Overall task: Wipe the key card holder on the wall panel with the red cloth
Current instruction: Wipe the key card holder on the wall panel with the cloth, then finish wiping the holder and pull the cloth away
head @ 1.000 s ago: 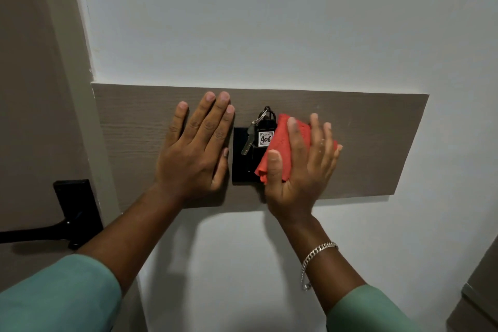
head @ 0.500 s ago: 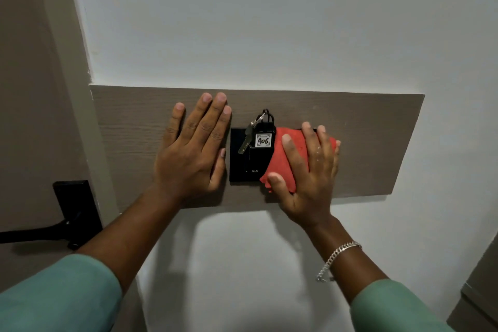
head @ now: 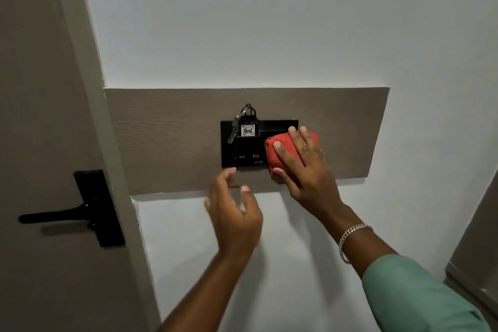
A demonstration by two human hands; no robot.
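Head view: right hand (head: 307,170) presses red cloth (head: 280,152) on horizontal key card holder (head: 242,153).

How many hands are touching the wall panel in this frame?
1. The right hand presses the folded red cloth on the black key card holder, right side. The left hand hangs below the brown wooden wall panel, apparently off it.

Woven red cloth (head: 283,155); matt wood-grain wall panel (head: 167,137).

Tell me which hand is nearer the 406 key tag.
Right. The right hand presses the red cloth just right of the key tag; the left hand hangs lower, off the wall panel.
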